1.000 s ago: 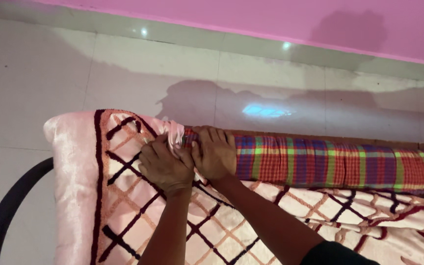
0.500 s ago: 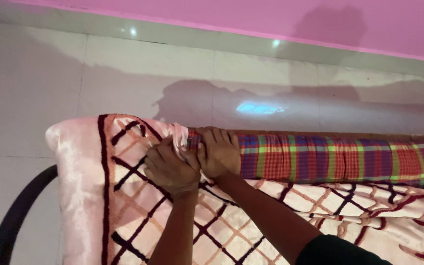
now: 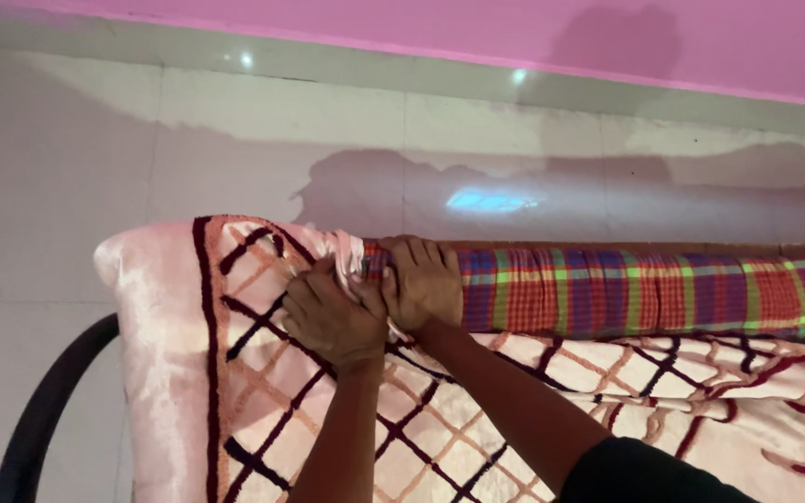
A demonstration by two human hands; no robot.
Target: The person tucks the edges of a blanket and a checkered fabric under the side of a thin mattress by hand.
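A pale tiled floor [image 3: 142, 140] spreads beyond the mattress edge. A pink wall [image 3: 421, 23] rises at the floor's far side. A dark curved bar [image 3: 44, 419] arcs over the floor's near left part.

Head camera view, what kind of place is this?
Probably a bedroom at home: a mattress in plaid cloth, a pink satin blanket that both hands grip, a pink wall and a tiled floor.
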